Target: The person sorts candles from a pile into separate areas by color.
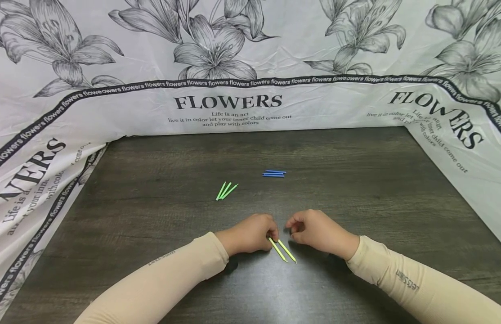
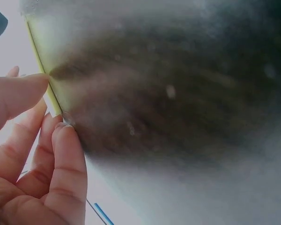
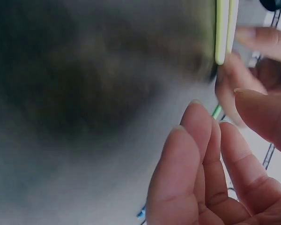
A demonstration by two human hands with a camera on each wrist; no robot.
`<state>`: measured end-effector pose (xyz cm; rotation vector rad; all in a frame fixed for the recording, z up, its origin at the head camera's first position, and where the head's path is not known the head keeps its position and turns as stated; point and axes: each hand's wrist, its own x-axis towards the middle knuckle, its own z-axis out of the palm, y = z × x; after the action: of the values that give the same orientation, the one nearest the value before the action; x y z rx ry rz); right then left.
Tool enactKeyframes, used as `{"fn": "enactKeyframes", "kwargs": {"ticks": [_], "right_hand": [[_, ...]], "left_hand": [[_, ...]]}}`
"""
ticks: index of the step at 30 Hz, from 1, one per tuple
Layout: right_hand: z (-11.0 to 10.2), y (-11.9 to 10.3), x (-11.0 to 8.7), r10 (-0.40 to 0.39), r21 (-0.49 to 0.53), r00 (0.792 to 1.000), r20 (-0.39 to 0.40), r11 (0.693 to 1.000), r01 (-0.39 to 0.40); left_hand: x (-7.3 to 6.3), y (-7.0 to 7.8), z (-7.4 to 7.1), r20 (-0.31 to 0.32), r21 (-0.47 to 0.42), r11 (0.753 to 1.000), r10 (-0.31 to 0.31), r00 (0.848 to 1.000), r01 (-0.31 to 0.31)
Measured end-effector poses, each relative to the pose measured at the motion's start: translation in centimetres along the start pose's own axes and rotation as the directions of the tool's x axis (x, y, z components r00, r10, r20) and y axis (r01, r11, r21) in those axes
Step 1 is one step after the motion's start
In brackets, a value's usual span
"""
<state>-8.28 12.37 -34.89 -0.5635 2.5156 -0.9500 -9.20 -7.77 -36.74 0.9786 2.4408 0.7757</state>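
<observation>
Two thin yellow candles lie near the table's front, almost parallel: a left one (image 1: 278,250) and a right one (image 1: 287,252). My left hand (image 1: 254,233) is at their far ends, pinching a yellow candle (image 2: 39,61) between thumb and fingers low over the table. Part of the candles is hidden behind its fingertips. Just to the right, my right hand (image 1: 321,230) hovers with fingers loosely bent and nothing between thumb and fingers. In the right wrist view, its fingers (image 3: 175,173) are apart from the yellow candles (image 3: 220,33).
Several green candles (image 1: 226,191) lie fanned on the dark wooden table (image 1: 153,171), beyond my left hand. Several blue candles (image 1: 274,173) lie side by side farther back. A white flower-printed cloth (image 1: 230,112) borders the table at the back and sides.
</observation>
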Motion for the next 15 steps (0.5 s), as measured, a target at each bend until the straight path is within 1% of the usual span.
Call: {"fn": "enactKeyframes", "kwargs": {"ticks": [7, 15], "right_hand": [[0.8, 0.0, -1.2, -0.022, -0.002, 1.000, 0.014, 1.000, 0.022], [1.5, 0.0, -1.6, -0.025, 0.016, 0.999, 0.029, 1.000, 0.025]], "left_hand": [[0.0, 0.2, 0.0, -0.002, -0.010, 1.000, -0.013, 1.000, 0.013], [0.1, 0.1, 0.1, 0.003, -0.005, 1.000, -0.021, 1.000, 0.021]]}}
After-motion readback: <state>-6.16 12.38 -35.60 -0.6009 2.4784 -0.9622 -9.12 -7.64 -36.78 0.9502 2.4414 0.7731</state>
